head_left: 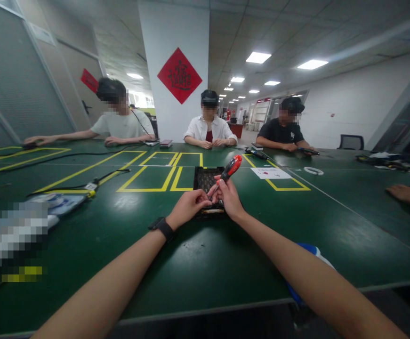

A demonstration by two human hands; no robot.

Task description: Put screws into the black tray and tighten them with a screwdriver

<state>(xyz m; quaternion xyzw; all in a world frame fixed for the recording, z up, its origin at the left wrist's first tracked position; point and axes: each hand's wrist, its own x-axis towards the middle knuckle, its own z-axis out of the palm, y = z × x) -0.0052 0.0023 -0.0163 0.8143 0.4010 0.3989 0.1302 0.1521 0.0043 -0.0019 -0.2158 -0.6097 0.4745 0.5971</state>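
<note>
A screwdriver (232, 167) with a red and black handle slants up and to the right, its shaft held by the closed fingers of my right hand (229, 198). My left hand (190, 206), with a dark band on the wrist, is pinched closed near the screwdriver's lower end. Whatever its fingertips grip, if anything, is too small to make out. Both hands are over a black open tray-like case (203, 178) with a dark textured inside. Its near part holds small parts that I cannot name, and my fingers cover some of it.
Yellow tape outlines (144, 190) mark the green table (148, 263). A paper sheet (271, 173) and a white ring (313, 171) lie to the right. Black cables (113, 175) run along the left. Three people sit opposite; another person's hand (402, 192) rests at the right.
</note>
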